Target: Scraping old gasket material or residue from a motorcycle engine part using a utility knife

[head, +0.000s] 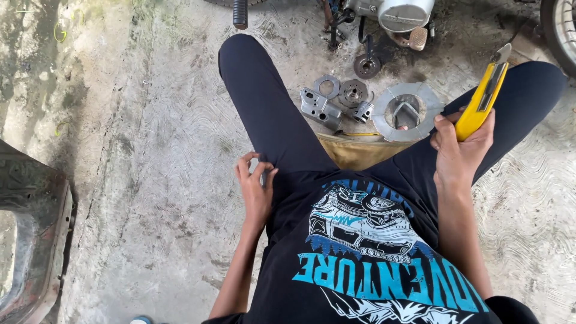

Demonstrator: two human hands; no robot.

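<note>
Yellow utility knife (pixel 482 96), blade end raised toward the top right, gripped in the right hand (pixel 459 150) with fingers wrapped round its lower body; the short blade tip is hard to make out. Left hand (pixel 255 186) rests on the dark trouser leg (pixel 264 108), fingers loosely curled, holding nothing. Metal engine parts (pixel 336 102) and a ring-shaped plate (pixel 408 111) lie on the concrete floor (pixel 150 150) between the knees. Motorcycle engine (pixel 399 13) and wheel (pixel 561 27) are cut off by the frame edge.

Grey metal engine parts (pixel 336 99) and a round plate (pixel 408 111) lie on the concrete floor (pixel 150 150).
</note>
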